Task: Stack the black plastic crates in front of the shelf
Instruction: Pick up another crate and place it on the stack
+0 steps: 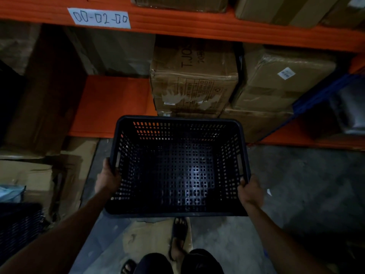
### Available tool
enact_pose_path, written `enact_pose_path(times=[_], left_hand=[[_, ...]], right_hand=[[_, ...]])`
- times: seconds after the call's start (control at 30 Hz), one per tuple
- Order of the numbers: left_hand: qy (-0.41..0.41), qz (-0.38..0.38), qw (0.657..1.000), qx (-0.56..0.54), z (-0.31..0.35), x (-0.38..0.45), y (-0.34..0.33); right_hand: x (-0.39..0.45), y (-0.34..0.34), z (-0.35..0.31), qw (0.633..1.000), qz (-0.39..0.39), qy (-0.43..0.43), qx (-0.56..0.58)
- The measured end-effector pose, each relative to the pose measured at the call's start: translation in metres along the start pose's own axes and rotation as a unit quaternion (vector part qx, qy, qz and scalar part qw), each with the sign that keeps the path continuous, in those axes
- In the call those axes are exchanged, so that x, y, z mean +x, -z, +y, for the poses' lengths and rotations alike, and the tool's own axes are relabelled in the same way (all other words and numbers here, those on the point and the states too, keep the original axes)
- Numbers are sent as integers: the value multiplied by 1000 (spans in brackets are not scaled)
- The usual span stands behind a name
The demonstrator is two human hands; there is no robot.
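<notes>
A black perforated plastic crate hangs in front of me above the concrete floor, its open top facing me. My left hand grips the crate's left rim near the handle slot. On the opposite rim my right hand holds on the same way. The crate is empty inside. Its far edge lies close to the orange shelf. Another black crate sits low at the left edge, partly cut off by the frame.
Cardboard boxes fill the shelf's lower level at centre and right. Flattened and open cartons lie on the floor at the left. A paper label is stuck on the upper orange beam. My sandalled feet stand below the crate.
</notes>
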State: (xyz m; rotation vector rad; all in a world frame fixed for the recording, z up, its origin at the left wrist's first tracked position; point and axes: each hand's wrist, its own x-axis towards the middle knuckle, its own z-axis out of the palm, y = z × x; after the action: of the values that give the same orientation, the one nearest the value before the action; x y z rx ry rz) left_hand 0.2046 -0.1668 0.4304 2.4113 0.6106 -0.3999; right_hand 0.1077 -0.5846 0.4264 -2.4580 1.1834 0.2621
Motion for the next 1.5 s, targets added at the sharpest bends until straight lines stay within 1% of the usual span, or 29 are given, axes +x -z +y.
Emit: enact_pose_path(times=[0.1,0.27,0.33,0.4,0.5,0.6,0.67,0.77,0.87,1.03,1.13,1.27,1.37,1.5], left_hand=[[7,3,1000,20,-3,4,-2],[-7,-17,999,40,-10,9,-1],[-7,-20,999,35,-10,8,-2],[-7,-20,999,34,-10,4,-3],[6,-22,999,39,-9,1,-4],[-2,-32,999,40,-8,4,-2],[4,-31,999,43,-8,4,-2],[1,-22,999,49,-6,-4,-6],[3,-17,999,28,-2,-5,-4],[3,-31,999,31,-5,-2,-3],[13,-31,999,23,-1,-5,-3],[13,-14,998,55,3,-10,-2],[-3,2,998,65,2,-15,-3],[-20,20,996,82,-3,-18,-4]], right_hand=[[11,6,-2,999,-39,20,-15],[13,8,-1,998,-40,30,-30],[14,8,2,998,-30,46,-31],[15,8,5,998,-24,63,-13],[15,6,8,997,-32,66,30],[10,6,7,995,-16,68,75],[10,6,8,994,-7,73,76],[13,8,10,994,-16,71,79],[13,5,10,995,6,86,52],[6,1,4,995,70,64,24],[2,1,-3,996,78,51,6],[5,3,1,997,54,55,18],[14,6,8,995,12,78,64],[19,2,15,992,-10,91,84]])
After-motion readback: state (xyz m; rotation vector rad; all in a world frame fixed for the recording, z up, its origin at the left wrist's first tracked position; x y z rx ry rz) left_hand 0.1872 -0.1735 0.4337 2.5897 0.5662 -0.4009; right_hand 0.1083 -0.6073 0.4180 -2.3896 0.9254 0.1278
